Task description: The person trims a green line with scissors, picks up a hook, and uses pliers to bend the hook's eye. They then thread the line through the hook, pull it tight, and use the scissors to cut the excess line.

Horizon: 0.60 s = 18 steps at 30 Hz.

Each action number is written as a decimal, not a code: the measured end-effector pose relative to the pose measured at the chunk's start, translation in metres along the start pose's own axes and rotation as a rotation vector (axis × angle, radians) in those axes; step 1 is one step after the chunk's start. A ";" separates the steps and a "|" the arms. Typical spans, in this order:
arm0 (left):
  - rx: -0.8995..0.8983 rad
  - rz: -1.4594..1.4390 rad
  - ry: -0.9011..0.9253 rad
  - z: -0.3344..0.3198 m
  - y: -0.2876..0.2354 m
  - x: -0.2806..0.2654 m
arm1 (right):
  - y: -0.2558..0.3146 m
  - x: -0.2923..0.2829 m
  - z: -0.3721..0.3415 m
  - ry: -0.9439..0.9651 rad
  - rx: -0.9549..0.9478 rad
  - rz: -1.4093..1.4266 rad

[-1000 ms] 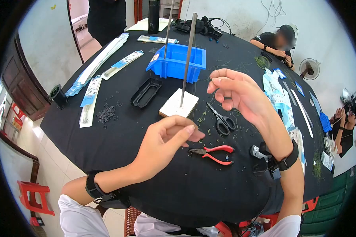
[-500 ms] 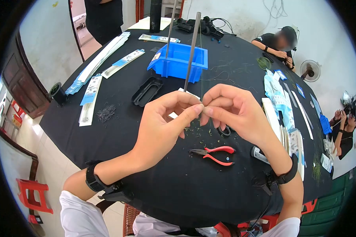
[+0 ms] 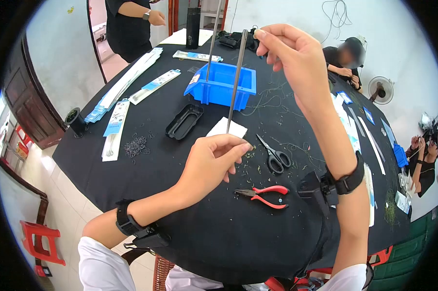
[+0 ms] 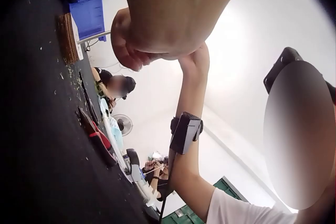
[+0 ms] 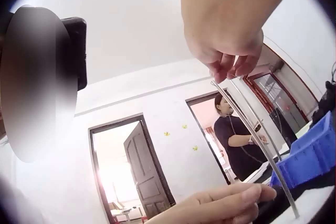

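Observation:
My left hand (image 3: 206,165) is low, its thumb and index finger pinched together in front of the rod's white base (image 3: 224,129). Up near the tip of the upright metal rod (image 3: 238,72), my right hand (image 3: 296,60) pinches with thumb and forefinger. Between the hands the fishing line is too fine to make out. In the right wrist view the right fingertips meet right by the rod's top (image 5: 215,83). Red-handled pliers (image 3: 256,193) lie on the black cloth to the right of my left hand, with black scissors (image 3: 276,160) beyond them.
Behind the rod sits a blue bin (image 3: 219,96) with a second rod (image 3: 212,43) rising by it. Leftward lie a black tray (image 3: 170,131), a heap of small dark hooks (image 3: 136,147), packets (image 3: 116,121) and a spool (image 3: 75,121). Loose line (image 3: 272,102) strews the right side.
My hands came together at the line in front of the rod, then parted. The right hand rose to the rod's tip while the left stayed low, moving slightly down.

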<state>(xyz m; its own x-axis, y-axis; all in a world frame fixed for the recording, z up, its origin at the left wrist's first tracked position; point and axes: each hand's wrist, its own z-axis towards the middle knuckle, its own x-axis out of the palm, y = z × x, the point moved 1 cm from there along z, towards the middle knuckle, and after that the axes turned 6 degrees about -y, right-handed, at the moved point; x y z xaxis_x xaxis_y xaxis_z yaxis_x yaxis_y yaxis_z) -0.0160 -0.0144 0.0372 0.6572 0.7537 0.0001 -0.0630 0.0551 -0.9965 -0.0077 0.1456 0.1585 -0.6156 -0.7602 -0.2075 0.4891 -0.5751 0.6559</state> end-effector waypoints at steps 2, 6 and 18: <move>-0.017 -0.027 0.009 -0.001 0.001 -0.001 | -0.005 0.004 0.004 -0.013 -0.028 0.009; -0.018 -0.024 0.028 -0.003 0.010 -0.001 | -0.005 0.006 0.007 -0.007 -0.049 -0.031; 0.022 -0.040 -0.002 -0.006 -0.001 -0.006 | -0.011 0.000 0.011 0.032 -0.147 -0.166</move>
<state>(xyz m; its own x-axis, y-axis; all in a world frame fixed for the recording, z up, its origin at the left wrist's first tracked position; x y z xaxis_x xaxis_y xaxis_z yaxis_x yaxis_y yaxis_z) -0.0154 -0.0229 0.0381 0.6580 0.7520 0.0399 -0.0530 0.0992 -0.9937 -0.0199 0.1550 0.1592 -0.6763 -0.6591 -0.3289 0.4686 -0.7295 0.4982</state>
